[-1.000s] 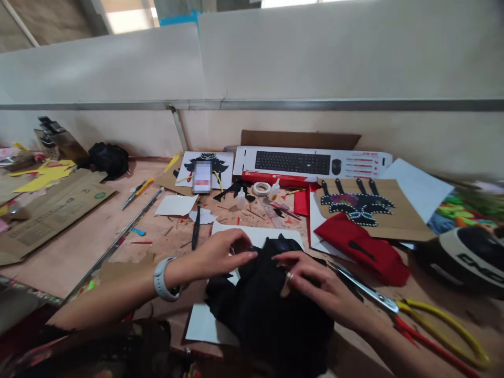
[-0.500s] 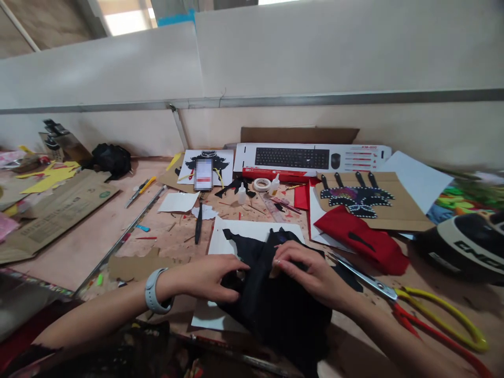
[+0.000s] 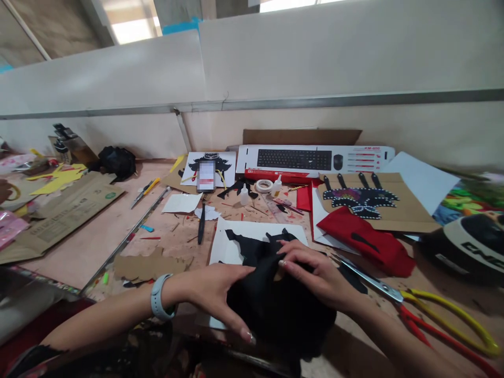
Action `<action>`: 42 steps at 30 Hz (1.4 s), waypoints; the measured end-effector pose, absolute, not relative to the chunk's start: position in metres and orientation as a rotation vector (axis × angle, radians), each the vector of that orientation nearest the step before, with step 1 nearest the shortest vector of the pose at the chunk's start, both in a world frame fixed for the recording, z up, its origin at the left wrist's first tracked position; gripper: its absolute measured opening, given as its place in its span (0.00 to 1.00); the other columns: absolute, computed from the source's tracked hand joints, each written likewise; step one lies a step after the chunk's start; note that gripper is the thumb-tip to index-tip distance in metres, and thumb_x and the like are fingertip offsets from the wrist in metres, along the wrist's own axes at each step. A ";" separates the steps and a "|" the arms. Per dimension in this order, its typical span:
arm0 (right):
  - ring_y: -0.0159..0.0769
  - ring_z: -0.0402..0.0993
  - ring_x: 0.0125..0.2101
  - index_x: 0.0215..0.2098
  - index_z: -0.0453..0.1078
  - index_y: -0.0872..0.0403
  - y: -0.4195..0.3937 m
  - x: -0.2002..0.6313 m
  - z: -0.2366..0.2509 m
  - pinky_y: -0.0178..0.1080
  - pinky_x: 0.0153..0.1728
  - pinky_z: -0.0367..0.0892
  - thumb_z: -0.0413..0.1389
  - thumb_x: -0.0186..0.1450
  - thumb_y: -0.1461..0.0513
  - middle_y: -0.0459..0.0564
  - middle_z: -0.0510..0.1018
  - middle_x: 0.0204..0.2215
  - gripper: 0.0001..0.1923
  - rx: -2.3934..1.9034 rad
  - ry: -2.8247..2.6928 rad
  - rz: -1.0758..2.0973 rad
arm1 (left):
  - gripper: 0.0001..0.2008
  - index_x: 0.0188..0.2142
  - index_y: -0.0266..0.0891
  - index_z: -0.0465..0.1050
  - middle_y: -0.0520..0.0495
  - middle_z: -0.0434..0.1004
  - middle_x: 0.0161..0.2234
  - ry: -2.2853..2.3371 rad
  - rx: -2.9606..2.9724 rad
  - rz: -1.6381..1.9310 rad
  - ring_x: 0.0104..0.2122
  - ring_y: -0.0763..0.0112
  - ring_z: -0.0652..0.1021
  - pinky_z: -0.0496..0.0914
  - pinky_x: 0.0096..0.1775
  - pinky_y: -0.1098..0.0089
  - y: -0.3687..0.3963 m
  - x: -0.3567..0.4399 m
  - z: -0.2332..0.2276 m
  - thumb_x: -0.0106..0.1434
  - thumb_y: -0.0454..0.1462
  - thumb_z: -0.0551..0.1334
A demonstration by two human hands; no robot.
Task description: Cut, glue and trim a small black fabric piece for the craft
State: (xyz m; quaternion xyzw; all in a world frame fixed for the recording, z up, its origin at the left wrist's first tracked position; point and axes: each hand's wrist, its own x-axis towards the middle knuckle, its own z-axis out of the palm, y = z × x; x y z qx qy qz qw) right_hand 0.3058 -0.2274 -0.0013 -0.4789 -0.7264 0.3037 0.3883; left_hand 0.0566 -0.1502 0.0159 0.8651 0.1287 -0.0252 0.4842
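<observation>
Where white partitions [image 3: 315,58] rise, scraps litter the worktable [image 3: 90,241].

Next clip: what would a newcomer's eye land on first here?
Both hands first: the left hand and right hand press on a piece of black fabric lying over a white sheet at the near edge. Then the red cloth to the right, and the yellow-and-red-handled scissors lying nearer, beside the right forearm.

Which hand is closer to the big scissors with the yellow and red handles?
Right. The right hand rests on the black fabric just beside the scissors' blades; the left hand is on the fabric's far side.
</observation>
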 end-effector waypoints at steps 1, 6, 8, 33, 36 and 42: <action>0.41 0.73 0.44 0.30 0.76 0.52 -0.227 0.308 0.000 0.45 0.52 0.66 0.53 0.68 0.53 0.52 0.78 0.36 0.16 -1.245 -1.762 0.756 | 0.32 0.57 0.42 0.64 0.45 0.75 0.52 0.336 2.147 -0.042 0.46 0.60 0.77 0.70 0.46 0.68 -0.150 0.057 0.012 0.53 0.40 0.69; 0.40 0.74 0.39 0.29 0.76 0.51 -0.226 0.328 0.004 0.39 0.43 0.69 0.58 0.63 0.47 0.49 0.78 0.35 0.17 -1.370 -1.309 0.648 | 0.14 0.46 0.39 0.72 0.45 0.80 0.40 0.549 2.399 -0.103 0.37 0.64 0.78 0.69 0.38 0.70 -0.143 0.059 -0.011 0.60 0.32 0.57; 0.38 0.74 0.37 0.31 0.76 0.50 -0.224 0.342 0.001 0.38 0.40 0.70 0.60 0.61 0.47 0.47 0.78 0.33 0.16 -1.415 -1.103 0.635 | 0.12 0.46 0.39 0.74 0.44 0.80 0.40 0.564 2.446 -0.103 0.38 0.64 0.78 0.68 0.38 0.70 -0.140 0.059 -0.013 0.63 0.38 0.59; 0.33 0.74 0.27 0.27 0.75 0.51 -0.225 0.400 -0.029 0.36 0.29 0.72 0.67 0.52 0.50 0.44 0.80 0.26 0.14 -1.399 -0.609 0.619 | 0.13 0.37 0.37 0.72 0.41 0.75 0.37 0.396 2.890 -0.084 0.37 0.58 0.74 0.66 0.39 0.61 -0.168 0.112 -0.021 0.65 0.45 0.57; 0.32 0.73 0.26 0.27 0.75 0.52 -0.225 0.402 -0.029 0.35 0.30 0.72 0.67 0.52 0.51 0.44 0.80 0.26 0.14 -1.380 -0.574 0.563 | 0.09 0.36 0.38 0.73 0.43 0.76 0.35 0.410 2.848 0.014 0.37 0.61 0.74 0.66 0.40 0.62 -0.159 0.112 -0.019 0.66 0.35 0.54; 0.33 0.75 0.27 0.29 0.74 0.52 -0.223 0.412 -0.029 0.37 0.32 0.73 0.67 0.52 0.52 0.44 0.79 0.26 0.14 -1.280 -0.489 0.491 | 0.09 0.36 0.39 0.76 0.46 0.77 0.34 0.490 2.371 0.304 0.36 0.69 0.76 0.69 0.39 0.70 -0.124 0.087 0.008 0.67 0.38 0.57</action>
